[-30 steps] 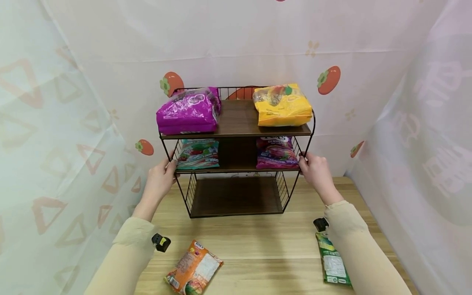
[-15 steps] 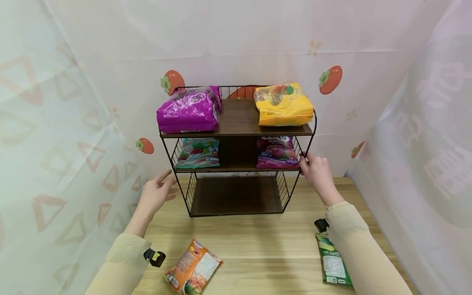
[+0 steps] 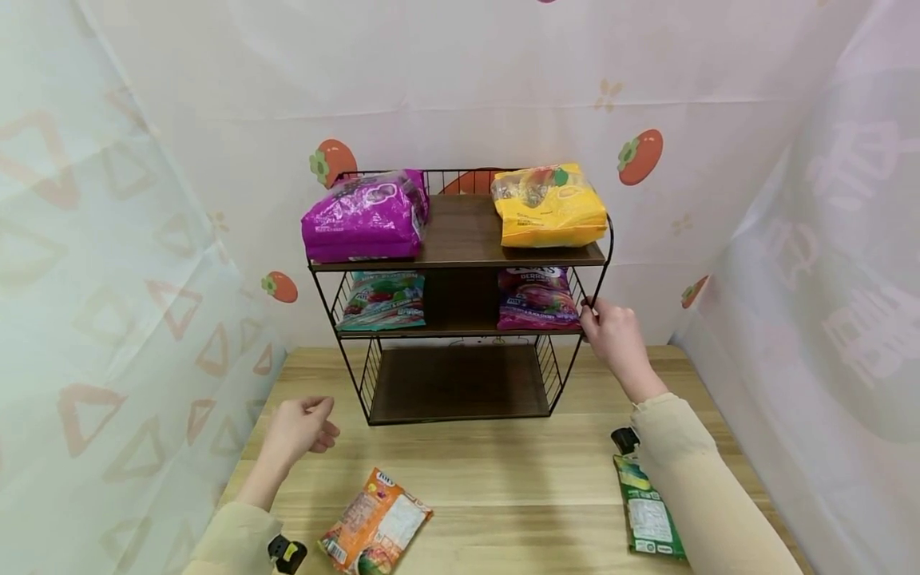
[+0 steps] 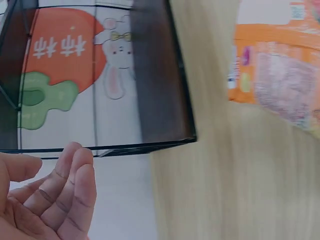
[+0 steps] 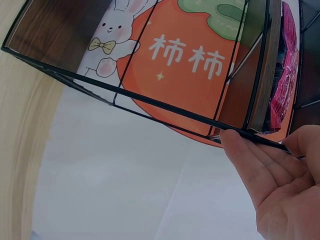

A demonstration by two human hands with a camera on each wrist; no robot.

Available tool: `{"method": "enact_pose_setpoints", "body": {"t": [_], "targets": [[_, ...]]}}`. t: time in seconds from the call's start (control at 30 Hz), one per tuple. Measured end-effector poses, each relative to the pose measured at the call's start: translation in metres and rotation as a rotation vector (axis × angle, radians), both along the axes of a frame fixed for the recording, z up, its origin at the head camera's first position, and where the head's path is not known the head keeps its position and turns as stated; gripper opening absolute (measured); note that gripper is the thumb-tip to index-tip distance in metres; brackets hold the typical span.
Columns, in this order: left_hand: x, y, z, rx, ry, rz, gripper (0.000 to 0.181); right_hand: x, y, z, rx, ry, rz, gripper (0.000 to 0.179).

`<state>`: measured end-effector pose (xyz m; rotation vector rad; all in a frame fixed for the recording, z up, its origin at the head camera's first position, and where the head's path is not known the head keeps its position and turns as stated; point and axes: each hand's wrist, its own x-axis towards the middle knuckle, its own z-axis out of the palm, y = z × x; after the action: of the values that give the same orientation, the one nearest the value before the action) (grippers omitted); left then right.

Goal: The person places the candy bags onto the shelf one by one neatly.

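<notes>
A three-tier rack (image 3: 463,383) of black wire and dark wood stands against the back wall. My right hand (image 3: 614,335) grips its right side post at middle-shelf height; in the right wrist view, thumb and fingers (image 5: 247,162) pinch the black frame. My left hand (image 3: 298,431) hangs over the table, left of the rack, fingers loosely bent and holding nothing. Below it lies an orange candy bag (image 3: 377,523), not touched. Top shelf: a magenta bag (image 3: 366,220) on the left, a yellow bag (image 3: 549,208) on the right. Middle shelf: a teal bag (image 3: 384,299) and a purple berry bag (image 3: 535,299).
On the wooden table (image 3: 496,471), a green bag (image 3: 650,511) lies partly under the right forearm. Printed cloth walls (image 3: 460,72) enclose the table at the back and both sides. A small black device (image 3: 287,553) sits at the left cuff.
My left hand has let go of the rack's left post and moved down and toward me. The right hand keeps its grip on the right post. The bags have not moved.
</notes>
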<state>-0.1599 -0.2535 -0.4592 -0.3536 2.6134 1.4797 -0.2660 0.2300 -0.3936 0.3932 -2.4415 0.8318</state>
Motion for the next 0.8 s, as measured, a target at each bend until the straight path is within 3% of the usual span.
{"method": "enact_pose_setpoints", "body": {"t": [0.3, 0.43, 0.8], "targets": [[0.019, 0.008, -0.034, -0.035, -0.109, -0.042, 0.045, 0.001, -0.001, -0.001, 0.001, 0.013, 0.000, 0.021], [0.025, 0.012, -0.047, -0.090, -0.161, -0.063, 0.040, 0.002, -0.001, -0.001, -0.004, -0.004, 0.008, 0.024], [0.042, 0.018, -0.075, -0.222, -0.295, -0.188, 0.037, 0.002, -0.001, 0.000, -0.020, -0.054, 0.013, 0.026]]}}
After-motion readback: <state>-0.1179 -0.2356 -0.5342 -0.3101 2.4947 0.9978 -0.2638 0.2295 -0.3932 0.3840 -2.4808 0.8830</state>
